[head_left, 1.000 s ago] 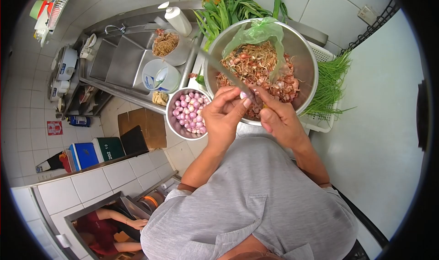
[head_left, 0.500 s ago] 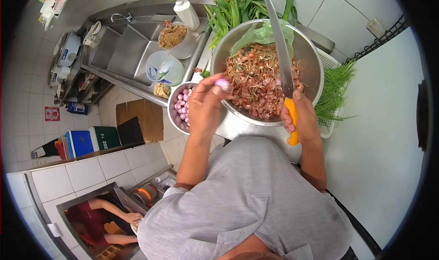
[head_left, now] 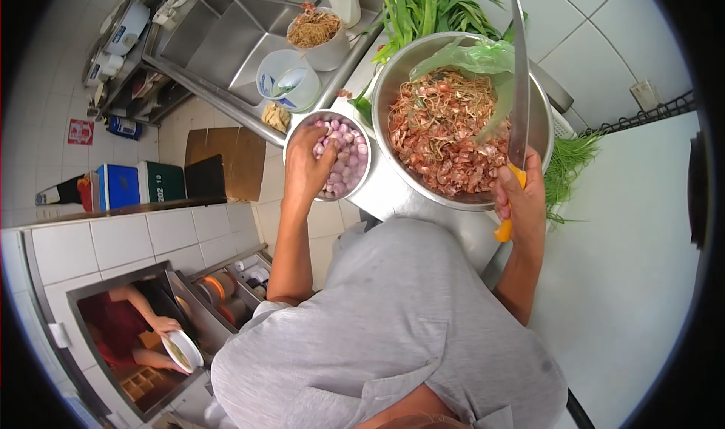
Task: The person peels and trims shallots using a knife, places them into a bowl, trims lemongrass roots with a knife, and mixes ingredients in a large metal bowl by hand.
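Observation:
My left hand [head_left: 308,166] is over the left side of a metal bowl [head_left: 368,168] of peeled shallots [head_left: 349,148]. Its thumb and fingers are bent and apart, and I see no shallot between them; the fingertips are partly hidden. In my right hand [head_left: 525,196] is a long knife [head_left: 519,89], its yellow handle gripped and its blade pointing up, away from me. The blade stands above the right side of a large steel bowl [head_left: 385,138]. Inside that bowl lie reddish shallots and skins [head_left: 445,153], stringy dry roots and a green plastic bag [head_left: 483,57].
Green leaves [head_left: 419,17] lie behind the large bowl, and thin green stalks [head_left: 570,168] to its right. Left are a steel sink [head_left: 219,36], a clear tub [head_left: 291,81], a root-filled container [head_left: 321,51] and ginger [head_left: 276,117]. Another person's hands [head_left: 168,327] hold a plate [head_left: 183,350].
My left hand has moved left and down from the large bowl to the shallot bowl; the shallot it held is no longer visible in it. The knife has shifted right. The view has shifted.

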Demonstrator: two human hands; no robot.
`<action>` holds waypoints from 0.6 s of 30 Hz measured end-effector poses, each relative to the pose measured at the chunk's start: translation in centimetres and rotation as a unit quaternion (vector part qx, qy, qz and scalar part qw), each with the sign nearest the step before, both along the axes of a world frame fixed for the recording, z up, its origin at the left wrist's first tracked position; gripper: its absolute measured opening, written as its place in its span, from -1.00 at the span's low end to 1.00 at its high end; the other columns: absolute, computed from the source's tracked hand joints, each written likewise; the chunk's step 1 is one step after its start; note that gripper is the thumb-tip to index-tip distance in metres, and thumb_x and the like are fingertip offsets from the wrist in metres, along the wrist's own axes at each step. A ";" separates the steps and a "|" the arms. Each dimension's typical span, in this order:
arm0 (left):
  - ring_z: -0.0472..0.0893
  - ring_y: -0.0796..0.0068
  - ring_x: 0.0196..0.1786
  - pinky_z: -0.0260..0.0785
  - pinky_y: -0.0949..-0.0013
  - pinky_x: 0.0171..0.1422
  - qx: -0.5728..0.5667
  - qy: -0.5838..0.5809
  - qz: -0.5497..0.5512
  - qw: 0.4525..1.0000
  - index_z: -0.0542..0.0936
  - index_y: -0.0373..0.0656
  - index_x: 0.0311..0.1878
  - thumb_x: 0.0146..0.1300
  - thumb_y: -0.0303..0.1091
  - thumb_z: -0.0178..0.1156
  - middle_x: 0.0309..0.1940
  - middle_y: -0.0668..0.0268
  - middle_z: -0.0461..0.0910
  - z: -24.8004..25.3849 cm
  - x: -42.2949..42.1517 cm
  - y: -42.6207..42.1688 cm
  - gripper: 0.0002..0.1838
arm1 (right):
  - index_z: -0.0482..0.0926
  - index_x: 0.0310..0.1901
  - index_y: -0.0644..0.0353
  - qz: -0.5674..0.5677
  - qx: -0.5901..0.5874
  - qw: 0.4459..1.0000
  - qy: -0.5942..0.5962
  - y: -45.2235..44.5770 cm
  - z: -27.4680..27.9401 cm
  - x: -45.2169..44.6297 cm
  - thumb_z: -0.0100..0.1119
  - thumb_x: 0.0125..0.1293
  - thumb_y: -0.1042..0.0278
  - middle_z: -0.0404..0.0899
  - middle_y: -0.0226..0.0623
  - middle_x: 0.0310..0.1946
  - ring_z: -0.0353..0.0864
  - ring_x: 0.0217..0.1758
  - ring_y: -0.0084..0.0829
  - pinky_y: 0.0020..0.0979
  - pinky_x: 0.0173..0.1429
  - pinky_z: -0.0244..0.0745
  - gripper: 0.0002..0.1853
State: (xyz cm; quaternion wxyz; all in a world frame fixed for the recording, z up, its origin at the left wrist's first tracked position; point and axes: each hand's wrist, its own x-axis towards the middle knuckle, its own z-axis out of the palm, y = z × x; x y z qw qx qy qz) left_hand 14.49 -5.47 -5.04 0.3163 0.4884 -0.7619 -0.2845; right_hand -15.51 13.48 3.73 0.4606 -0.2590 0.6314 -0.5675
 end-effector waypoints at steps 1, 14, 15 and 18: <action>0.64 -0.02 0.03 0.44 0.15 0.20 -0.033 -0.003 0.006 0.999 0.66 -0.42 -0.06 0.17 -0.38 0.30 -0.06 -0.02 0.66 0.1 -0.5 0.1 -0.68 | 0.14 0.46 0.15 -0.013 -0.028 0.999 0.027 -0.4 0.8 0.6 0.19 0.47 0.16 0.35 -0.50 -0.59 0.22 -0.68 -0.75 -0.70 -0.61 0.16 -0.34; 0.60 -0.07 0.10 0.41 0.10 0.26 -0.190 -0.056 0.240 0.950 0.54 -0.35 0.20 0.19 -0.39 0.32 0.07 -0.05 0.58 -3.5 5.6 -2.1 -0.50 | 0.15 0.51 0.10 -0.047 -0.029 0.998 0.014 2.0 0.1 -0.7 0.04 0.56 0.22 0.40 -0.45 -0.59 0.22 -0.69 -0.74 -0.69 -0.62 0.12 -0.42; 0.60 0.05 0.14 0.40 0.17 0.26 -0.145 -0.077 0.259 0.952 0.50 -0.42 0.22 0.25 -0.31 0.33 0.13 -0.06 0.56 -5.0 6.9 -2.0 -0.47 | 0.17 0.50 0.10 -0.050 -0.027 0.998 0.023 2.0 -0.1 -0.7 0.02 0.57 0.20 0.38 -0.46 -0.59 0.21 -0.69 -0.74 -0.69 -0.61 0.12 -0.44; 0.60 0.23 0.11 0.42 0.24 0.19 0.083 0.085 0.269 0.956 0.50 -0.46 0.20 0.36 -0.18 0.28 0.15 -0.04 0.55 -9.9 9.1 -1.4 -0.46 | 0.18 0.50 0.11 -0.043 -0.035 0.998 0.024 1.9 -0.1 -0.9 0.01 0.57 0.20 0.38 -0.46 -0.59 0.21 -0.69 -0.74 -0.69 -0.61 0.12 -0.45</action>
